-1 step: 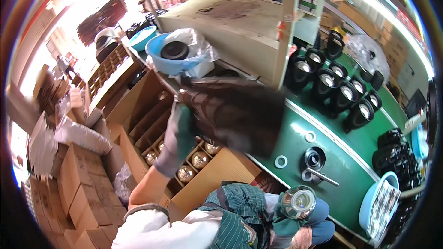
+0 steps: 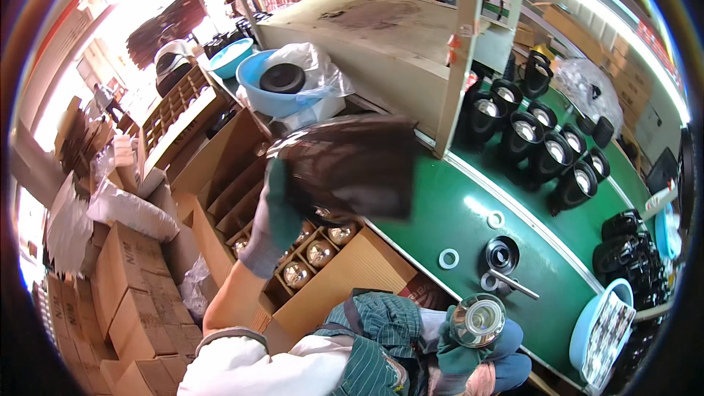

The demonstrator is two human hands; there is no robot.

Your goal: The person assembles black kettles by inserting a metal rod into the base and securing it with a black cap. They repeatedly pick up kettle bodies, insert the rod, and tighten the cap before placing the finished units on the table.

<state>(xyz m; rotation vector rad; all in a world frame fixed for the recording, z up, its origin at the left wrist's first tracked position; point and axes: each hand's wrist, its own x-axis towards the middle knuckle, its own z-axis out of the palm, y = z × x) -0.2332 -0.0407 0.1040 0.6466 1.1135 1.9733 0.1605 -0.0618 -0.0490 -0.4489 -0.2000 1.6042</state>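
Note:
My left hand (image 2: 275, 213), in a grey and green glove, is closed on the left edge of a dark brown sheet (image 2: 356, 169), smeared by motion. The sheet is held over the far right part of an open cardboard box (image 2: 359, 275) and the table edge. Round silver reflector lamps (image 2: 320, 252) sit in the divider cells of that box; the sheet and my arm hide some cells. Low on the right, above my lap, my right hand (image 2: 462, 358) wears a green glove and grips a silver reflector lamp (image 2: 478, 320), its round glassy face upward.
The green table (image 2: 433, 301) carries pale rings (image 2: 449, 258), a black round part (image 2: 501, 254), a metal rod (image 2: 513, 284) and several black lamp housings (image 2: 551, 150). Blue basins (image 2: 275, 103) stand at the back and right. Stacked cartons (image 2: 136, 264) are on my left.
My left hand has carried the dark brown sheet a little to the left and slightly upward. My right hand keeps its hold on the reflector lamp, almost unmoved.

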